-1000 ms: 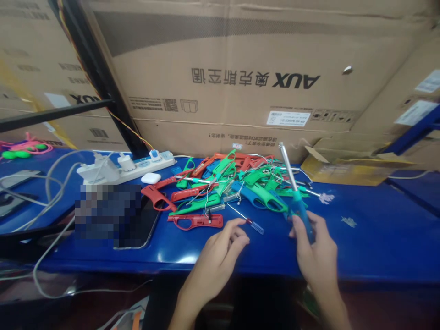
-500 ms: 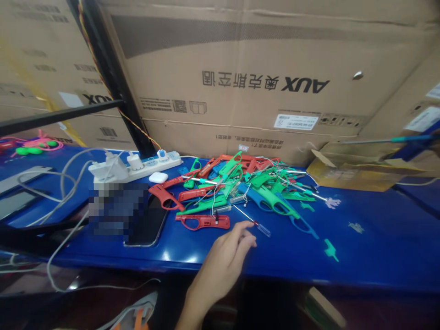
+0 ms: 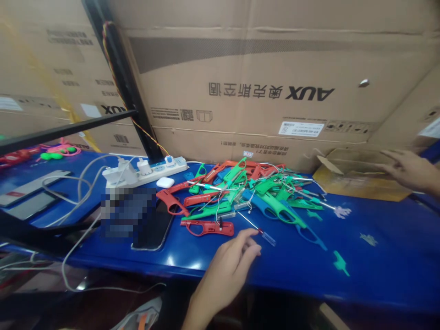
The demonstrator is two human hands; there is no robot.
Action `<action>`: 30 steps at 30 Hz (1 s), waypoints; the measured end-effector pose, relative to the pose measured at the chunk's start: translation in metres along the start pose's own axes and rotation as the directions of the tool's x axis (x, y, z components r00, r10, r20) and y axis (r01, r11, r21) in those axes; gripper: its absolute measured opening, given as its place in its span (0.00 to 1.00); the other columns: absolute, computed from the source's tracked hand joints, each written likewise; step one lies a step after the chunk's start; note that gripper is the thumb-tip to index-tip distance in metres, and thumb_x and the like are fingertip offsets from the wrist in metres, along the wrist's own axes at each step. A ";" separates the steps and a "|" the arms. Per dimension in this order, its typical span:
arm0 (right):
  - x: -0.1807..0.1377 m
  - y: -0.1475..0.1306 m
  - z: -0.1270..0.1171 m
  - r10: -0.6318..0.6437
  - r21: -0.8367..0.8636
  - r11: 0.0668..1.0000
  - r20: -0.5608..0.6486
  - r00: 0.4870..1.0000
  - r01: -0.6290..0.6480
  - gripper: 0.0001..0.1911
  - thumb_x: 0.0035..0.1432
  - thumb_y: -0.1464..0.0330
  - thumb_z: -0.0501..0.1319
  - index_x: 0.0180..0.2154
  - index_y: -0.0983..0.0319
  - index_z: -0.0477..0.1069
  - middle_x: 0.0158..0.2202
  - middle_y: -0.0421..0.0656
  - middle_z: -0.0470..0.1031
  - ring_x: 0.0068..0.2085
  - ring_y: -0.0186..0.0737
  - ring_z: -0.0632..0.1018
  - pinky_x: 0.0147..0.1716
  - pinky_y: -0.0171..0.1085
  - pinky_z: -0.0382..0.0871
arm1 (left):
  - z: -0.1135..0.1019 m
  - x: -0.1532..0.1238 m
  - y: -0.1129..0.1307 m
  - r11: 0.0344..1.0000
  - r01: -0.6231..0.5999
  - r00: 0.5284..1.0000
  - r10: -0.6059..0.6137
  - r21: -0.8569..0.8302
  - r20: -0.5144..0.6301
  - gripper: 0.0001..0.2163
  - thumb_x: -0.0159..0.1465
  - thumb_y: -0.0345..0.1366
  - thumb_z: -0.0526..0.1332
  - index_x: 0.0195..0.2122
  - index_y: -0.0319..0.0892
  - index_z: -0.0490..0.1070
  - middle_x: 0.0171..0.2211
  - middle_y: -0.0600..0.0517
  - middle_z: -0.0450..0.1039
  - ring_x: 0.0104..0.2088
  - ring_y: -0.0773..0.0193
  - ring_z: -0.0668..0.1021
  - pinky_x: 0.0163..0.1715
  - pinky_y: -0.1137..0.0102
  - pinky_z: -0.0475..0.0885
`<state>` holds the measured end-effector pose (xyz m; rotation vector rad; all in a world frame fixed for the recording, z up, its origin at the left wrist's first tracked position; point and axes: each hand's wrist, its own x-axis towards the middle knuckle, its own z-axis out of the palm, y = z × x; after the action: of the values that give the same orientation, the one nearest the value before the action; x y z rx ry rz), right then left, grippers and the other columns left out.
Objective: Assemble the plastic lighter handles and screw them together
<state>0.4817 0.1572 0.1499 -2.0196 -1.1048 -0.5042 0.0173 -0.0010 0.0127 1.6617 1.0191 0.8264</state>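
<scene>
My left hand [image 3: 233,259] rests at the front edge of the blue table [image 3: 378,261]. Its fingers are loosely stretched and hold nothing. The fingertips touch a thin metal pin tool with a clear handle [image 3: 264,234]. Just beyond lies a pile of red, green and blue plastic handle parts [image 3: 240,192] tangled with wires, with a red part [image 3: 209,228] nearest the hand. At the far right, my right hand [image 3: 409,172] is spread open over a low open cardboard box [image 3: 350,181]. I see nothing in it.
A large AUX carton [image 3: 275,91] walls off the back. A white power strip [image 3: 151,169] with chargers and cables, a white earbud case [image 3: 165,182], a dark phone [image 3: 151,229] and a tablet [image 3: 27,192] lie to the left. Small green bits [image 3: 340,263] lie front right.
My right hand carried the blue-handled screwdriver from the pile off to the right. It is now over the cardboard box without the tool. My left hand stayed by the pin tool.
</scene>
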 end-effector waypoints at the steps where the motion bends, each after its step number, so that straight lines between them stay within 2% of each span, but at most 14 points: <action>1: -0.006 -0.001 0.002 -0.057 0.009 0.998 0.071 0.996 0.057 0.28 0.72 0.62 0.53 0.28 0.70 0.83 0.43 0.58 0.84 0.42 0.40 0.85 0.34 0.43 0.65 | 0.000 0.000 0.000 1.000 -0.008 1.000 0.008 -0.006 -0.007 0.16 0.76 0.45 0.52 0.61 0.49 0.67 0.44 0.52 0.79 0.42 0.61 0.79 0.48 0.67 0.69; 3: -0.027 -0.006 0.007 -0.237 0.022 0.971 0.191 0.953 0.237 0.17 0.69 0.67 0.59 0.38 0.71 0.84 0.56 0.64 0.77 0.56 0.47 0.80 0.41 0.46 0.66 | 0.001 0.000 -0.001 1.000 -0.022 0.999 0.022 -0.007 -0.025 0.17 0.76 0.44 0.51 0.62 0.47 0.65 0.43 0.51 0.79 0.42 0.61 0.79 0.47 0.66 0.70; 5: -0.059 -0.016 0.013 -0.428 0.028 0.902 0.178 0.886 0.430 0.13 0.64 0.69 0.65 0.45 0.71 0.82 0.62 0.67 0.71 0.65 0.53 0.72 0.49 0.50 0.66 | 0.002 0.000 -0.001 1.000 -0.027 0.999 0.027 0.008 -0.048 0.17 0.76 0.44 0.52 0.62 0.47 0.65 0.43 0.50 0.80 0.43 0.60 0.79 0.48 0.66 0.70; 7: -0.096 -0.033 0.021 -0.575 0.103 0.818 0.147 0.805 0.566 0.16 0.61 0.67 0.68 0.48 0.69 0.81 0.63 0.67 0.70 0.66 0.56 0.71 0.55 0.52 0.65 | 0.003 0.000 -0.001 0.999 -0.026 0.997 0.028 0.027 -0.066 0.17 0.76 0.44 0.52 0.62 0.47 0.66 0.43 0.50 0.80 0.43 0.60 0.79 0.48 0.66 0.70; 10: -0.150 -0.075 0.027 -0.749 0.251 0.655 0.092 0.656 0.713 0.16 0.67 0.65 0.62 0.51 0.67 0.79 0.65 0.62 0.69 0.66 0.56 0.70 0.61 0.52 0.64 | 0.005 0.001 -0.001 0.999 -0.028 0.997 0.031 0.042 -0.077 0.17 0.76 0.44 0.52 0.62 0.47 0.66 0.43 0.50 0.80 0.43 0.60 0.79 0.48 0.65 0.70; 12: -0.177 -0.109 0.023 -0.829 0.323 0.540 0.046 0.557 0.778 0.18 0.70 0.65 0.57 0.56 0.67 0.75 0.67 0.61 0.66 0.68 0.57 0.68 0.63 0.57 0.62 | 0.006 0.001 -0.002 0.999 -0.025 0.996 0.029 0.043 -0.079 0.17 0.76 0.44 0.52 0.62 0.47 0.66 0.43 0.50 0.79 0.43 0.60 0.79 0.48 0.65 0.70; 13: -0.188 -0.124 0.018 -0.844 0.353 0.514 0.042 0.535 0.782 0.18 0.71 0.66 0.56 0.57 0.65 0.74 0.68 0.59 0.64 0.68 0.56 0.67 0.64 0.58 0.62 | 0.006 0.001 -0.002 0.999 -0.023 0.996 0.026 0.040 -0.080 0.17 0.76 0.44 0.53 0.62 0.47 0.66 0.43 0.51 0.79 0.43 0.61 0.79 0.48 0.66 0.70; 15: -0.209 -0.149 0.004 -0.860 0.418 0.499 0.129 0.494 0.759 0.18 0.72 0.65 0.55 0.58 0.64 0.73 0.67 0.56 0.67 0.65 0.55 0.70 0.62 0.57 0.66 | 0.005 0.001 -0.003 0.999 -0.021 0.996 0.024 0.031 -0.083 0.16 0.76 0.44 0.53 0.62 0.48 0.66 0.43 0.51 0.79 0.43 0.61 0.79 0.49 0.66 0.70; 17: -0.233 -0.158 -0.010 -0.861 0.463 0.508 0.256 0.439 0.726 0.19 0.72 0.62 0.56 0.58 0.62 0.74 0.64 0.54 0.71 0.64 0.54 0.72 0.62 0.58 0.68 | 0.005 0.000 -0.004 0.999 -0.023 0.996 0.025 0.026 -0.090 0.16 0.76 0.44 0.53 0.62 0.49 0.65 0.44 0.52 0.79 0.44 0.61 0.79 0.50 0.66 0.70; 18: -0.248 -0.157 -0.016 -0.843 0.471 0.538 0.293 0.451 0.699 0.19 0.72 0.60 0.57 0.57 0.61 0.74 0.63 0.53 0.72 0.64 0.54 0.73 0.62 0.57 0.68 | 0.004 0.000 -0.005 0.999 -0.023 0.995 0.026 0.030 -0.097 0.16 0.76 0.44 0.53 0.62 0.49 0.65 0.44 0.51 0.79 0.45 0.60 0.79 0.51 0.65 0.70; 20: -0.281 -0.145 -0.021 -0.782 0.469 0.622 0.332 0.527 0.627 0.20 0.71 0.59 0.58 0.58 0.60 0.74 0.63 0.51 0.73 0.63 0.54 0.74 0.61 0.57 0.70 | 0.004 0.000 -0.008 0.999 -0.014 0.992 0.020 0.051 -0.125 0.17 0.76 0.45 0.53 0.62 0.49 0.65 0.48 0.50 0.78 0.49 0.59 0.79 0.54 0.63 0.69; 24: -0.341 -0.114 -0.013 -0.733 0.519 0.659 0.281 0.620 0.544 0.15 0.73 0.66 0.55 0.52 0.59 0.78 0.59 0.50 0.77 0.59 0.51 0.78 0.59 0.55 0.72 | 0.005 0.001 -0.013 0.993 0.019 0.986 0.000 0.112 -0.170 0.18 0.76 0.46 0.52 0.63 0.49 0.65 0.54 0.48 0.75 0.57 0.56 0.75 0.63 0.59 0.64; 27: -0.362 -0.103 -0.007 -0.662 0.529 0.702 0.238 0.711 0.477 0.13 0.73 0.66 0.56 0.51 0.59 0.78 0.56 0.50 0.79 0.58 0.51 0.78 0.59 0.55 0.71 | 0.008 0.004 -0.019 0.986 -0.003 0.987 0.029 0.165 -0.157 0.17 0.76 0.46 0.52 0.63 0.50 0.66 0.53 0.49 0.75 0.57 0.55 0.75 0.64 0.57 0.63; 30: -0.364 -0.103 -0.006 -0.627 0.538 0.726 0.261 0.734 0.428 0.14 0.73 0.65 0.56 0.53 0.60 0.77 0.56 0.50 0.78 0.58 0.51 0.77 0.58 0.52 0.73 | 0.010 0.006 -0.024 0.982 -0.044 0.978 0.080 0.181 -0.192 0.16 0.76 0.45 0.53 0.60 0.50 0.67 0.52 0.48 0.76 0.55 0.56 0.76 0.60 0.58 0.67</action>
<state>0.1969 -0.0078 -0.0365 -1.3954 -1.9239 -0.0485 0.0232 0.0041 -0.0126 1.7946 1.2124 0.9823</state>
